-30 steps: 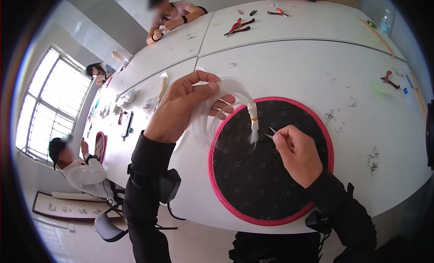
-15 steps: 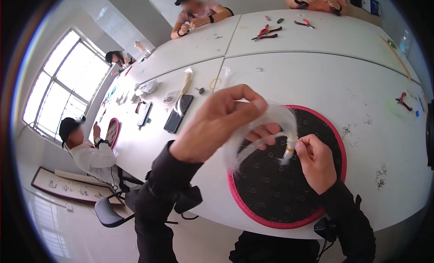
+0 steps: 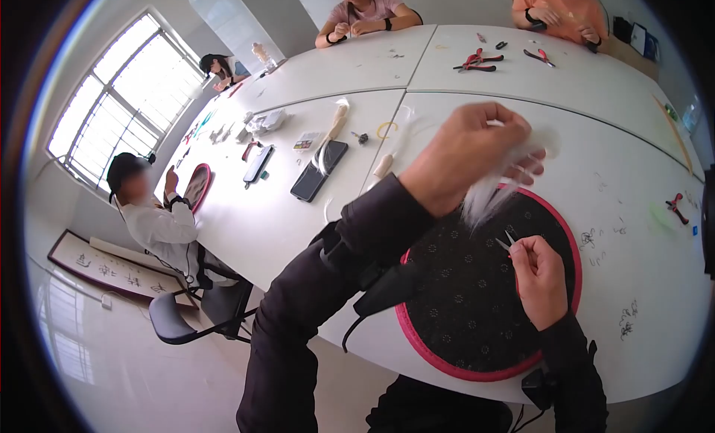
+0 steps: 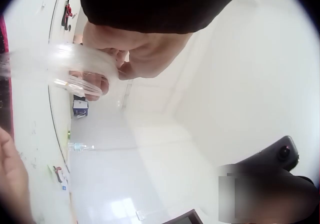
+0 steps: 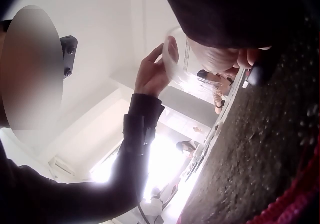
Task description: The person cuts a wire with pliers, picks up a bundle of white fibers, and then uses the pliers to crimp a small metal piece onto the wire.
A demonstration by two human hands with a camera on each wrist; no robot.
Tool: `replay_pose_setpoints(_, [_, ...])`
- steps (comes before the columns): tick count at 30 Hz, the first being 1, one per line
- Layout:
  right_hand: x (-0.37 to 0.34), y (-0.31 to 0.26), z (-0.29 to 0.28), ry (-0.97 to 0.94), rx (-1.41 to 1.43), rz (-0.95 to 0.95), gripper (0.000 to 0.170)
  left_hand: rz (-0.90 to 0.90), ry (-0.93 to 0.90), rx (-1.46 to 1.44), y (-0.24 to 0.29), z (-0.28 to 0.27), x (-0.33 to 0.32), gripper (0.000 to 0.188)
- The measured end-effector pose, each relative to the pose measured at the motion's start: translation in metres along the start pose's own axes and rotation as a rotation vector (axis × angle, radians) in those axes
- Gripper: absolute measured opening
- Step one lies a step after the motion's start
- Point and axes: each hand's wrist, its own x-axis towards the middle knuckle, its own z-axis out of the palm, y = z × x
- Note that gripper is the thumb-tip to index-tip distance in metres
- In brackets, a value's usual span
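Note:
My left hand is raised above the far side of the round black mat. Its thumb and fingers pinch a looped bundle of clear whitish strands, blurred by motion, with loose ends hanging down. In the left wrist view the strands curve past the fingertips. Lower and to the right, my right hand grips small pliers over the mat, the metal tips spread and pointing away, a bit of red handle showing. Nothing lies between the tips.
Left of the mat lie a phone, a wrapped strand bundle and a small box. Red-handled pliers and dark curly scraps lie right. More pliers are across the table. Several people sit around it.
The left hand has swung up and right with the strands. The right hand, beside the bundle's wrapped end half a second ago, is now apart and lower, its plier tips showing. The view has shifted.

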Motion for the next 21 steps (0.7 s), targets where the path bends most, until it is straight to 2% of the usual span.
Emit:
replay_pose_setpoints(3, [0.001,0.004,0.0,-0.007,-0.017,-0.024,0.018,-0.092,-0.042,0.021,0.0,0.016,-0.028,0.026])
replay_pose_setpoints(8, [0.001,0.018,0.007,0.046,0.027,-0.138,0.018,-0.116,-0.08,0.136,0.006,0.021,-0.047,0.027])
replay_pose_setpoints(12, [0.001,0.007,0.003,0.006,-0.019,-0.058,0.019,-0.091,-0.015,0.026,-0.001,0.014,-0.039,0.026])
replay_pose_setpoints(15, [-0.002,-0.004,0.001,0.011,-0.08,-0.017,0.019,-0.136,0.007,-0.003,-0.014,0.011,-0.021,0.024])
replay_pose_setpoints(17, [-0.001,0.0,0.001,0.043,-0.132,-0.098,0.019,-0.162,-0.017,0.074,-0.017,0.012,0.0,0.022])
replay_pose_setpoints(18, [-0.002,0.002,0.001,0.048,-0.103,-0.072,0.02,-0.186,-0.023,-0.003,-0.014,0.019,0.013,0.021])
replay_pose_setpoints(21, [-0.002,-0.002,-0.001,0.015,-0.061,-0.008,0.02,-0.042,-0.046,0.038,-0.022,0.016,0.094,0.026])
